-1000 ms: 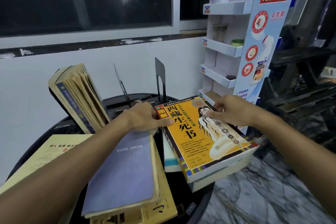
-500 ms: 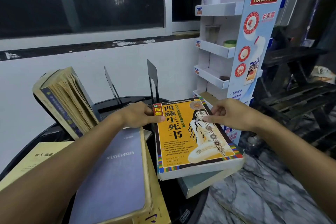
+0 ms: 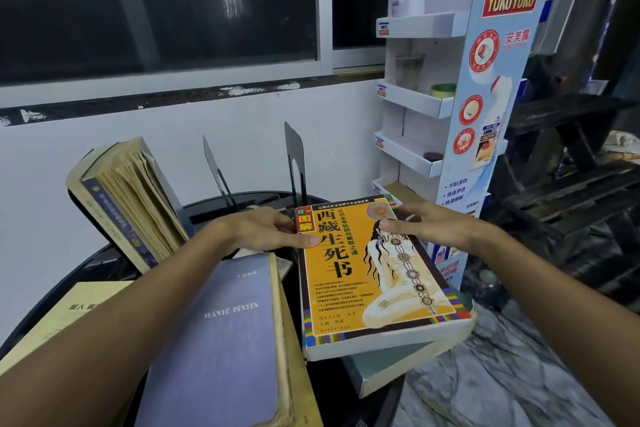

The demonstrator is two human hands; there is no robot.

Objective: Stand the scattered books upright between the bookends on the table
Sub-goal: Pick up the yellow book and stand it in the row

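An orange book (image 3: 367, 274) lies flat on a grey-green book (image 3: 408, 362) at the right of the round black table (image 3: 104, 260). My left hand (image 3: 263, 230) grips its upper left corner, thumb on the cover. My right hand (image 3: 433, 224) holds its upper right edge. Two black metal bookends (image 3: 294, 156) (image 3: 216, 166) stand at the back of the table with an open gap between them. A thick old book (image 3: 128, 198) with yellowed pages leans tilted at the left. A blue-grey book (image 3: 225, 340) lies flat under my left forearm.
A yellow book (image 3: 69, 315) lies flat at the table's left front. A white cardboard display rack (image 3: 450, 104) stands close to the table's right. The white wall and window are right behind the bookends. Dark wooden pallets (image 3: 571, 166) are at far right.
The orange book has turned from a slanted position to nearly square with me, and both hands have shifted with it along its top edge.
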